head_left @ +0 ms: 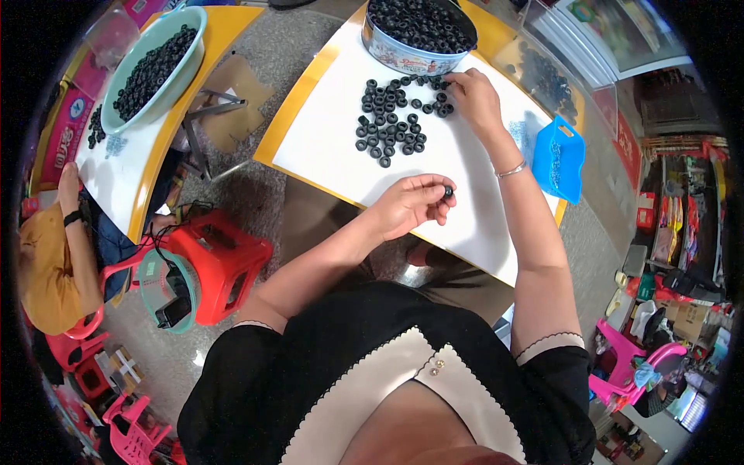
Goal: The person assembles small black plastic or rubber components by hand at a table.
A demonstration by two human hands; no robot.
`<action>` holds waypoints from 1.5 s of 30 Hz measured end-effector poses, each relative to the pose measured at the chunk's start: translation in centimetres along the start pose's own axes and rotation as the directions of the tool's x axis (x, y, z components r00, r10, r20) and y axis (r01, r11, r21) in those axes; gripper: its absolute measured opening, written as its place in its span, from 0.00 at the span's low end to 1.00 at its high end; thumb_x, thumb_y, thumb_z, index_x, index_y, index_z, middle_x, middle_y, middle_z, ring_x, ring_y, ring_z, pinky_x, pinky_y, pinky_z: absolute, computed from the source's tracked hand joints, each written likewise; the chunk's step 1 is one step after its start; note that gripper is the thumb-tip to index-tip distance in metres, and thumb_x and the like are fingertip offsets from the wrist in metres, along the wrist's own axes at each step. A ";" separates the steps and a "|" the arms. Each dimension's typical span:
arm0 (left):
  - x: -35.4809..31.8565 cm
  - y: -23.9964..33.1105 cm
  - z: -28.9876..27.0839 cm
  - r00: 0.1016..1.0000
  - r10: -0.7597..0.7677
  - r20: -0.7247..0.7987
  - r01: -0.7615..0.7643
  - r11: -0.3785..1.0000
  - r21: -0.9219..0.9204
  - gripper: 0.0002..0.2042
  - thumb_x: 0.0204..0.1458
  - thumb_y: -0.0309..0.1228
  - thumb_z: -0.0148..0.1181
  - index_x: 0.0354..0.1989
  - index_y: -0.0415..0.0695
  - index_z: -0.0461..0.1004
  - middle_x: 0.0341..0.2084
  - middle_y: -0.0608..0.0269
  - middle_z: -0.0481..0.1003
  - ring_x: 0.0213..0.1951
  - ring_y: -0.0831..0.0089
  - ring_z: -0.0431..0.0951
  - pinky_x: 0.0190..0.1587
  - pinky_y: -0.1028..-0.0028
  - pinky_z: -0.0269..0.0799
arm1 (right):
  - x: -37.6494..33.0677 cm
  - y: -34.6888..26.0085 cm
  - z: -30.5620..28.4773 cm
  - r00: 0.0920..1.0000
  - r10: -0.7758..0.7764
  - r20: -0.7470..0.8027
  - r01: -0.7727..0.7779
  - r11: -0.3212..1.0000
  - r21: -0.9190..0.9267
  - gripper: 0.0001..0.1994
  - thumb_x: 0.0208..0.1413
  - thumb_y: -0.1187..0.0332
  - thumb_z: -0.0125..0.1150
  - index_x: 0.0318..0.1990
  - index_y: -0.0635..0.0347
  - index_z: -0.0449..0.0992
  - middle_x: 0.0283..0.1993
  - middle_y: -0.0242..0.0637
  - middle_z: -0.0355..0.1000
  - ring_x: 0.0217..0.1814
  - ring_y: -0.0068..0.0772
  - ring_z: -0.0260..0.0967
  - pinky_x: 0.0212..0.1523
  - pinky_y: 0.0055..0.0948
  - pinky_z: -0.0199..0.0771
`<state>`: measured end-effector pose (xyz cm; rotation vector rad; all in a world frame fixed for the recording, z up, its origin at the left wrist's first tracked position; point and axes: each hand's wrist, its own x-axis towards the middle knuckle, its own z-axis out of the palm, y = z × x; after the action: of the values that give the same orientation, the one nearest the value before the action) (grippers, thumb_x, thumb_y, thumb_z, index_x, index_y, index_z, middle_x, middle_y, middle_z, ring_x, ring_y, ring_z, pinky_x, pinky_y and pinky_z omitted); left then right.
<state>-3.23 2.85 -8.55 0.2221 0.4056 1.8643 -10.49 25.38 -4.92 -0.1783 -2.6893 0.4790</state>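
Several small black rubber rings (pixel 390 118) lie spread on a white table top (pixel 434 167) with a yellow edge. My left hand (pixel 411 203) is near the table's front, its fingertips pinched on one black ring (pixel 448 191). My right hand (pixel 474 94) reaches to the far side of the spread and touches the rings there, beside a round tin (pixel 417 31) heaped with more black rings. A bracelet (pixel 511 170) sits on my right wrist.
A blue plastic scoop (pixel 559 157) lies at the table's right edge. A second table at left carries a teal bowl (pixel 155 66) of black rings, with another person (pixel 54 256) beside it. Red stools (pixel 221 263) and pink stools (pixel 132 434) stand on the floor.
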 end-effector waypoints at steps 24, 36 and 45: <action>-0.2 -0.6 3.5 0.982 0.083 -0.172 -0.063 0.991 0.119 0.11 0.56 0.26 0.51 0.45 0.34 0.70 0.34 0.55 0.74 0.32 0.75 0.74 0.38 0.75 0.72 | -17.6 -7.9 -8.1 0.835 0.452 0.314 -0.314 -0.076 0.946 0.09 0.51 0.78 0.56 0.41 0.67 0.74 0.33 0.36 0.72 0.30 0.22 0.65 0.33 0.19 0.65; -3.0 -1.3 8.3 0.974 0.192 -0.116 -0.121 0.885 0.450 0.11 0.55 0.26 0.53 0.44 0.34 0.70 0.30 0.58 0.74 0.30 0.75 0.74 0.36 0.74 0.73 | -21.1 -11.5 -11.3 0.877 0.467 0.114 -0.279 0.301 0.912 0.07 0.50 0.77 0.60 0.38 0.66 0.75 0.34 0.30 0.73 0.36 0.16 0.66 0.37 0.16 0.65; -4.1 -1.6 9.6 0.960 0.257 -0.111 -0.114 0.722 0.683 0.11 0.55 0.27 0.54 0.43 0.34 0.71 0.26 0.62 0.74 0.28 0.77 0.74 0.35 0.78 0.72 | -21.9 -12.8 -11.7 0.892 0.448 -0.064 -0.218 0.551 0.806 0.06 0.48 0.75 0.60 0.34 0.65 0.76 0.30 0.32 0.74 0.30 0.18 0.67 0.33 0.19 0.68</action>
<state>2.86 1.06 -0.12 0.5870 1.2481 1.8699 13.51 12.80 1.71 -0.4659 -1.9271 1.5862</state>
